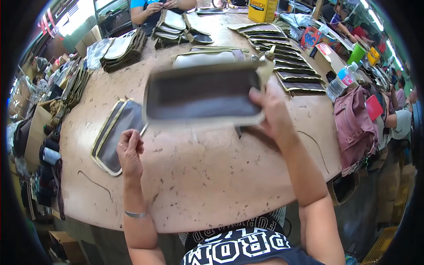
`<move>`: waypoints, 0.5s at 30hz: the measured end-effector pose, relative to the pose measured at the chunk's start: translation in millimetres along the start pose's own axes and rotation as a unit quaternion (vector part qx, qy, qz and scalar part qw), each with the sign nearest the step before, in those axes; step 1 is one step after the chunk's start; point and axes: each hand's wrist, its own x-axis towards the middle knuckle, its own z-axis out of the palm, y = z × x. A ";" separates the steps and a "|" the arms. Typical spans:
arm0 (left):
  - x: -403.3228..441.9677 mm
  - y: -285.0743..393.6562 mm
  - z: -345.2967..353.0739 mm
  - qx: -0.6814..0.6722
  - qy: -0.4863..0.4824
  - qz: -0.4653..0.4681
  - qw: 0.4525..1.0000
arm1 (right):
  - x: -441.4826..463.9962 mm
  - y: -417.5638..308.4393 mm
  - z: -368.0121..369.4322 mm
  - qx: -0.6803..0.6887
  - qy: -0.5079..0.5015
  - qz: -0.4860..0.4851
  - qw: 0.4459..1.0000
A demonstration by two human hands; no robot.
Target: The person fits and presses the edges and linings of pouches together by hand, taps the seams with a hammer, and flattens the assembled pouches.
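Observation:
A dark brown rectangular panel with pale edging (203, 95), blurred by motion, is held up above the table. My right hand (271, 108) grips its right end, thumb on the dark face. Near the panel's lower left corner is my left hand (130, 150), its fingers pinched together; whether anything is between them I cannot make out. Behind that hand, a flat dark piece with yellowish edging (117, 137) lies on the table. Just beyond the held panel, another piece with a pale face (207, 58) is partly hidden.
Overlapping dark panels (293, 73) line the table's right side. Stacks of pieces (123, 51) stand at the back left, and more (172, 26) lie before a person in blue (154, 8). A water bottle (342, 81) and a pink bag (355, 128) sit at the right edge.

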 end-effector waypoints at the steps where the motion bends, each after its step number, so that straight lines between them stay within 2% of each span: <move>1: -1.0 -0.3 1.7 0.044 -0.020 0.012 0.999 | 17.8 0.1 -6.4 0.027 -0.024 -0.031 0.999; 2: -1.7 -1.1 1.6 0.089 -0.037 0.024 0.995 | 35.3 2.6 -13.9 0.056 -0.050 -0.061 0.995; 3: -2.2 -4.4 1.7 0.170 -0.049 0.046 0.983 | 43.7 -0.6 -11.7 0.084 -0.096 -0.045 0.991; 4: -1.9 -5.5 1.3 0.251 -0.059 0.067 0.964 | 40.5 -0.3 -8.6 0.060 -0.080 -0.018 0.995; 5: -2.6 -1.9 1.5 0.352 -0.062 0.126 0.926 | 37.8 10.0 -5.3 0.015 -0.095 0.013 0.995; 7: -4.8 2.1 0.4 0.537 -0.075 0.224 0.810 | 23.7 35.4 5.7 -0.092 -0.129 0.061 0.985; 8: -2.7 3.3 -4.7 0.557 -0.057 0.204 0.803 | 13.2 51.5 9.9 -0.171 -0.131 0.011 0.976; 9: 1.6 3.7 -8.9 0.576 -0.040 0.187 0.794 | 1.9 60.5 14.3 -0.309 -0.142 -0.061 0.939; 10: 6.6 2.7 -13.2 0.595 -0.026 0.169 0.786 | -5.2 67.2 17.6 -0.438 -0.147 -0.132 0.877; 11: 21.1 -4.9 -28.2 0.637 -0.007 0.113 0.763 | -5.3 73.2 19.4 -0.463 -0.153 -0.151 0.860; 13: 50.8 -11.7 -59.2 0.695 0.042 0.079 0.713 | -3.4 84.2 17.2 -0.518 -0.157 -0.191 0.819; 15: 71.0 -5.4 -83.2 0.754 0.084 -0.003 0.652 | -3.0 89.9 21.5 -0.565 -0.124 -0.211 0.788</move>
